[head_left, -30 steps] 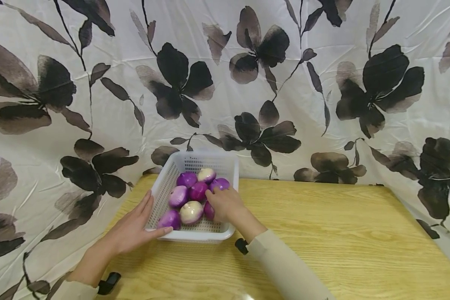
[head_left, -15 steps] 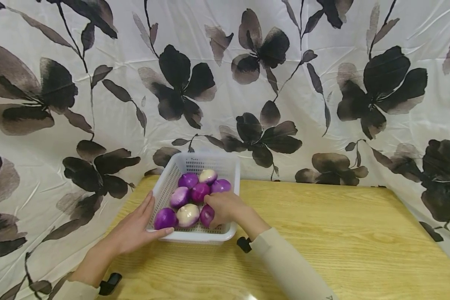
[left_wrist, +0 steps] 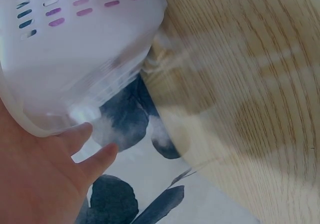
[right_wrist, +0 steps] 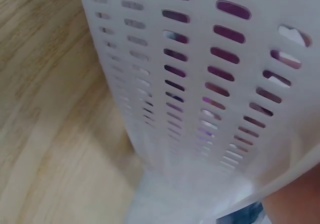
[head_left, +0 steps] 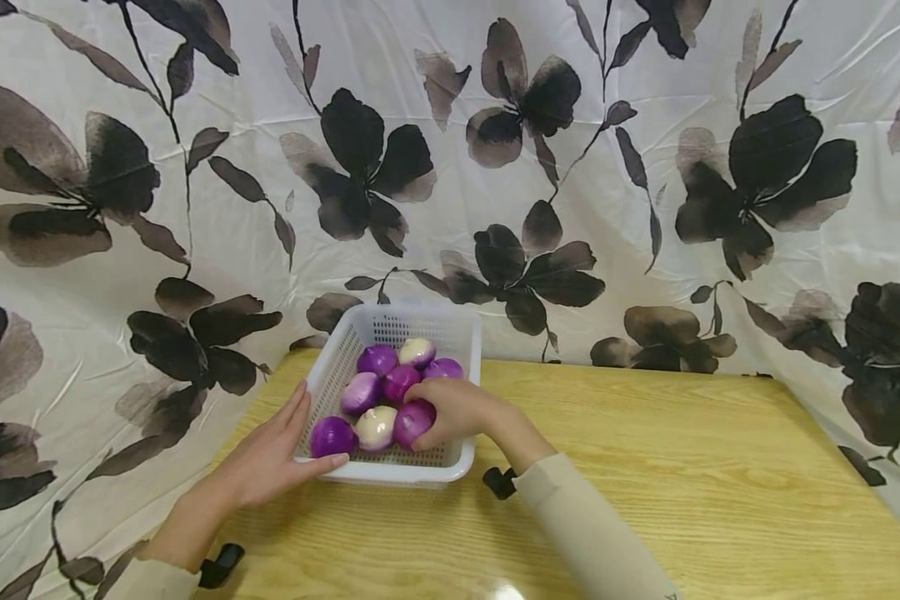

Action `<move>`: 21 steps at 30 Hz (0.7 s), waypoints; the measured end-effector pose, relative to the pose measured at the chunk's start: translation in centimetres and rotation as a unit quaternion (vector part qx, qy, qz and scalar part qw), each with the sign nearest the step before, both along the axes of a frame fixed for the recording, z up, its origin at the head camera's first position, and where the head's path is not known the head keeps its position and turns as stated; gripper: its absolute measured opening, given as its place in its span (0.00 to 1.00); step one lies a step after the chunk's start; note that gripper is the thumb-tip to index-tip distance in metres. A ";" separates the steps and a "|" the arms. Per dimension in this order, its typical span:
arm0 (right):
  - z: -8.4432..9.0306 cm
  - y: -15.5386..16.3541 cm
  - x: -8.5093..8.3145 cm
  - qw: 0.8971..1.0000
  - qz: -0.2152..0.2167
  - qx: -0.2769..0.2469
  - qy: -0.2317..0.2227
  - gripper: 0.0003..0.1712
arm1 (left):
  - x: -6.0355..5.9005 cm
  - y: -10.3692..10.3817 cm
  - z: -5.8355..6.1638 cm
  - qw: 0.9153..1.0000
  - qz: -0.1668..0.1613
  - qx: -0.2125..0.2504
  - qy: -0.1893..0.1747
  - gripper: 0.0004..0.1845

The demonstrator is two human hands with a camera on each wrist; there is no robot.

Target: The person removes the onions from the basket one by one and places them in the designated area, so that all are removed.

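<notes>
Onion (head_left: 412, 421): near right of basket (head_left: 465, 333) on bench | your right hand (head_left: 457, 410) fingers curl round it | left hand (head_left: 270, 454) flat against basket's near-left wall | lift straight up, keep basket braced.

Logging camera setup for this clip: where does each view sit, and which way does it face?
Head: worn high, facing forward and down at the basket of onions on the table; both hands and sleeves show.
Left wrist: beside the basket's outer corner; the left hand shows.
Right wrist: close against the basket's slotted wall; a sliver of skin shows.
All three share the basket and table.
</notes>
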State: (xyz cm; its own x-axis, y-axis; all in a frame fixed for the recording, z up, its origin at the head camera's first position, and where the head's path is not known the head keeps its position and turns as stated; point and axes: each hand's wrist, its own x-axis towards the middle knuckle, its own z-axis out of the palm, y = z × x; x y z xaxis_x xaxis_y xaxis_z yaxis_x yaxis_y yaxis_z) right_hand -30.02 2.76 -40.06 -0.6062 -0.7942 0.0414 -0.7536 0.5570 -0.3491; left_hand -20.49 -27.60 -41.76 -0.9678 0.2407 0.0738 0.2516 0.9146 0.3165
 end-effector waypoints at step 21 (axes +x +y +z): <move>-0.6 1.5 -0.1 0.957 -0.043 -0.254 -0.137 0.42 | -0.2 -0.1 0.0 1.000 -0.004 0.001 0.007 0.65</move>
State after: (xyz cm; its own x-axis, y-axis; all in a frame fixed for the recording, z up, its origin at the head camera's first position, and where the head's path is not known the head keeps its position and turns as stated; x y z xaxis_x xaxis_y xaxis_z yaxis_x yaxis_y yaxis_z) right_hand -30.11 4.28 -40.66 -0.7111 -0.6614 0.2387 -0.5544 0.3186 -0.7689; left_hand -20.65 -27.68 -41.81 -0.9647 0.2484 0.0872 0.2633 0.9122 0.3140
